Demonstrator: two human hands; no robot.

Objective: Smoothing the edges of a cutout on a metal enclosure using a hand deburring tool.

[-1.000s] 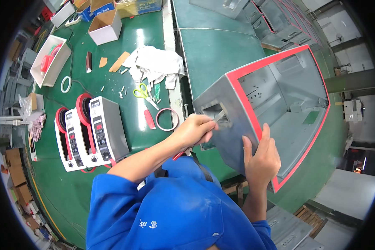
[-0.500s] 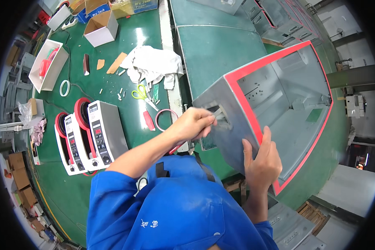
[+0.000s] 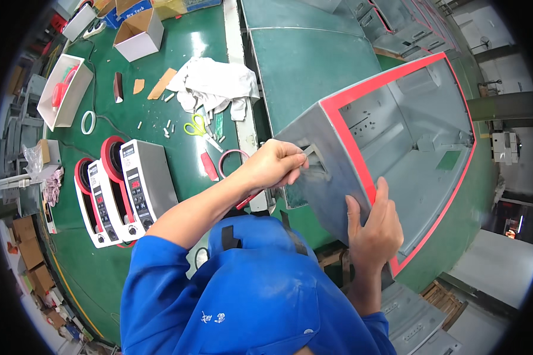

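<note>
A grey metal housing (image 3: 328,183), with red tape (image 3: 355,157) round its open face, leans at a tilt in front of me on the right. My left hand (image 3: 276,164) is closed in a pinch beside the rectangular cutout (image 3: 318,161) in its side wall. Whatever lies between those fingertips is too small or hidden to make out. My right hand (image 3: 375,231) grips the housing's near edge, thumb against the side wall and fingers over the taped rim. Below my left wrist a red, stick-like thing (image 3: 246,201) shows in part.
On the green table (image 3: 177,136) to my left stand tape dispensers (image 3: 151,183) with red rolls. Yellow-green scissors (image 3: 196,125), a white cloth (image 3: 213,86), a pink tape roll (image 3: 230,161) and small scraps lie near its edge. A white bin (image 3: 65,92) and open carton (image 3: 139,36) stand farther off.
My left hand has shifted slightly up, and its fingertips stay by the cutout. A pale strip at those fingertips earlier is now hard to see. My right hand keeps its hold.
</note>
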